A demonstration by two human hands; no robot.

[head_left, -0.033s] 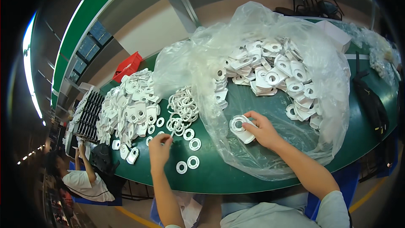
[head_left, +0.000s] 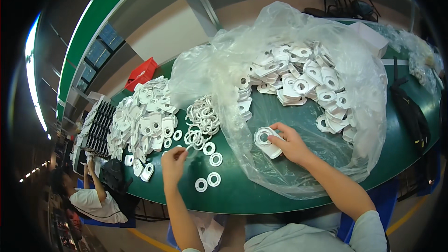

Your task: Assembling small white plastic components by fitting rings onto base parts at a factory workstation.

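One white plate [head_left: 269, 151] | gripped, left of right hand [head_left: 292, 145] | left hand [head_left: 173, 162] pinches small white piece [head_left: 189, 147]

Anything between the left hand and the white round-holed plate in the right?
Yes. On the green tabletop, loose flat white rings lie nearer the left hand, then comes the edge of the crumpled clear plastic bag. The right hand holds the white round-holed plate over that bag's spread film.
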